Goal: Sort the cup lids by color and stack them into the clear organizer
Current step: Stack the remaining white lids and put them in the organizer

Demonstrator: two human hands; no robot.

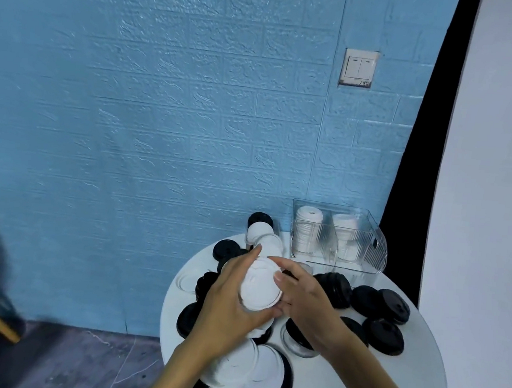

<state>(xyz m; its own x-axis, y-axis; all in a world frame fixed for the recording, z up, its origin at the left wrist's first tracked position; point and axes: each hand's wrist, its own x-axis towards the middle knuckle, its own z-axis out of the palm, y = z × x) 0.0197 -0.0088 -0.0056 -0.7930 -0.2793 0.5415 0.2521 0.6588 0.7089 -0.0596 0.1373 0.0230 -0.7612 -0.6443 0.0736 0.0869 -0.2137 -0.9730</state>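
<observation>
Both hands hold a stack of smooth white round lids (259,291) above the round white tabletop (356,375): left hand (232,301) fingers curl around it, right hand (304,295) fingers pinch its edge. Ribbed clear organizer (365,251) behind holds white lids; black lids (380,302) lie scattered.

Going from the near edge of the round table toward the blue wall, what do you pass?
Loose white lids → white lid stack held by left hand and right hand → clear organizer with white lids inside.
</observation>
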